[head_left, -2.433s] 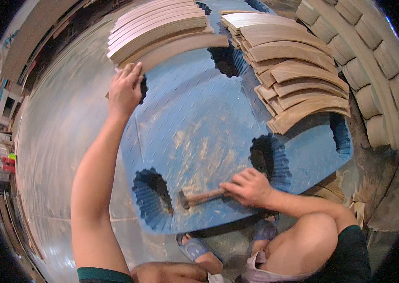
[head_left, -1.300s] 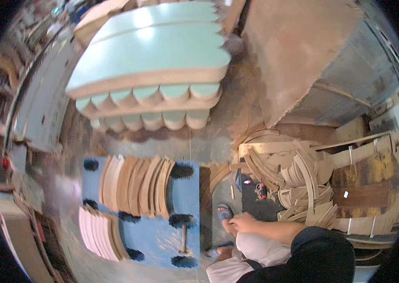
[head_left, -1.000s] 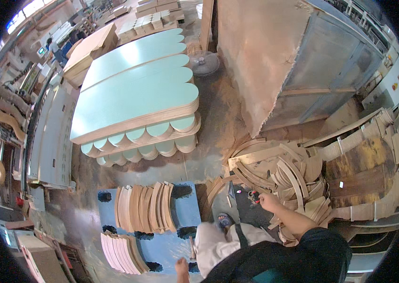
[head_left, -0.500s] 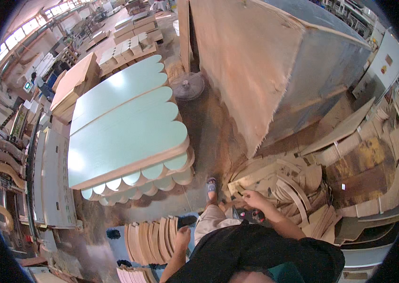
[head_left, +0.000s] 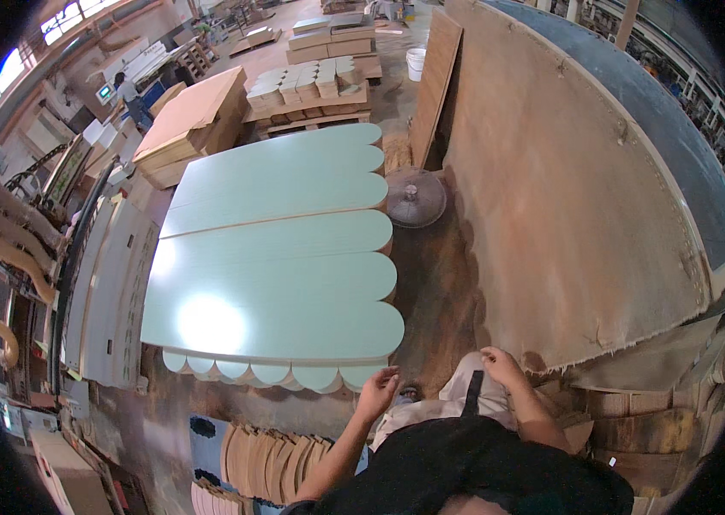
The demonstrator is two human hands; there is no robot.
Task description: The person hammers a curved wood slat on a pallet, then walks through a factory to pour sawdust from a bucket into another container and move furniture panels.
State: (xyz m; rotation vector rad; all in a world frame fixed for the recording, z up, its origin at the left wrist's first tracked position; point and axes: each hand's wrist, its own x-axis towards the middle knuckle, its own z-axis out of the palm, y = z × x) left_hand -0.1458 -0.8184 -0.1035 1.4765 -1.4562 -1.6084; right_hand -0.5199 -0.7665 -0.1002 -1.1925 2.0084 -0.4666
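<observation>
Panels (head_left: 294, 292), mint-green, at 11 o'clock of left hand (head_left: 376, 394); right hand (head_left: 504, 369) at 3 o'clock, near pale trousers (head_left: 457, 384). Cannot tell either grip.

My left grip (head_left: 378, 395): off the paler curved wood pieces (head_left: 217, 499), raised near the green panels (head_left: 285, 275)
My right grip (head_left: 504, 369): hammer gone, now by the pale shorts (head_left: 463, 386)
My view: lifted, leaving the blue pallet (head_left: 208, 451) at the lower edge
</observation>
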